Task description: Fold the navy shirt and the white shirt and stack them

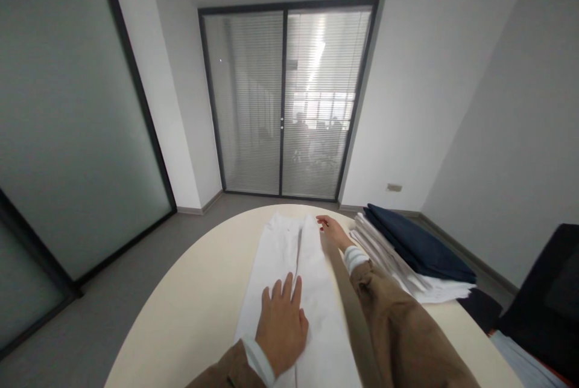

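Observation:
A long white garment (323,315) lies folded lengthwise on the round cream table (190,303), with a seam or gap running down its middle. My left hand (283,324) rests flat on its near half, palm down and fingers spread. At the garment's far right corner, my right hand (332,230) has its fingers bent and pinched at the cloth edge. How much fabric is between those fingertips is too small to see clearly.
A stack of folded white clothes (398,267) stands at the table's right edge, topped by a folded navy garment (416,243). Beyond it is a black chair (547,291). Behind the table are glass doors (283,104) with blinds; a frosted glass panel (76,122) is at left.

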Tool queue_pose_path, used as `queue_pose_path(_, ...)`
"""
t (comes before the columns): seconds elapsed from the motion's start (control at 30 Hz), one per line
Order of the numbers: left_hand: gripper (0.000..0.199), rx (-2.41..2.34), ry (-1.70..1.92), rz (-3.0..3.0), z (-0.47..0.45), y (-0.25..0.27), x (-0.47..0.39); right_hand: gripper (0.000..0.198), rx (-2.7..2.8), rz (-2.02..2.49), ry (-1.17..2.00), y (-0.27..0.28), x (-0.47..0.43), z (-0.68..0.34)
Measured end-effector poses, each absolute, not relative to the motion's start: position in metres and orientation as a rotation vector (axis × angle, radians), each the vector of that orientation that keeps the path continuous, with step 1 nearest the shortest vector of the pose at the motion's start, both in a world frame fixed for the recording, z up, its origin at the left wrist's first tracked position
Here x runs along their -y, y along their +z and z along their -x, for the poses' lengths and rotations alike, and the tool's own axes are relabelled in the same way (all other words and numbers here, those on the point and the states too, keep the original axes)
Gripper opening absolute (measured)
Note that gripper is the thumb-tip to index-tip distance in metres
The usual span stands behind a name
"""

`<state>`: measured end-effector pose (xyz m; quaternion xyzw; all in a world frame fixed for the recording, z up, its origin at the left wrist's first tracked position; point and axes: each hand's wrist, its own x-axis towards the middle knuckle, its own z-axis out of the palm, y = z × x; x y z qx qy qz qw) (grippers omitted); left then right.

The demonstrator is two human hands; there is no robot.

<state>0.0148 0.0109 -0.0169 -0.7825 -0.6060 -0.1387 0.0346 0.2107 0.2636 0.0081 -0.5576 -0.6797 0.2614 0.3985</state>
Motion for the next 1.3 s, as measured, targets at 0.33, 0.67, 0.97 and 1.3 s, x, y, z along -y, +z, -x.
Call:
queue_pose_path(0.33,0.067,1.886,-0.390,2.465,-0.014,-0.019,-0.014,0.024,1.885,1.397,0.723,0.004,-0.275,-0.207)
queue_pose_path(0.67,0.067,1.865,-0.433,2.485,-0.012,-0.021,-0.014,0.023,1.845,1.645,0.481,0.015,-0.270,-0.203)
queue_pose_path(0.97,0.070,1.854,-0.392,2.463,-0.013,-0.025,-0.016,0.033,1.767,1.767,0.132,0.024,-0.247,-0.175)
queue_pose_path(1.3,0.070,1.891,-0.431,2.512,-0.011,-0.019,-0.014,0.062,2.379,1.762,0.238,-0.012,-0.208,-0.146)
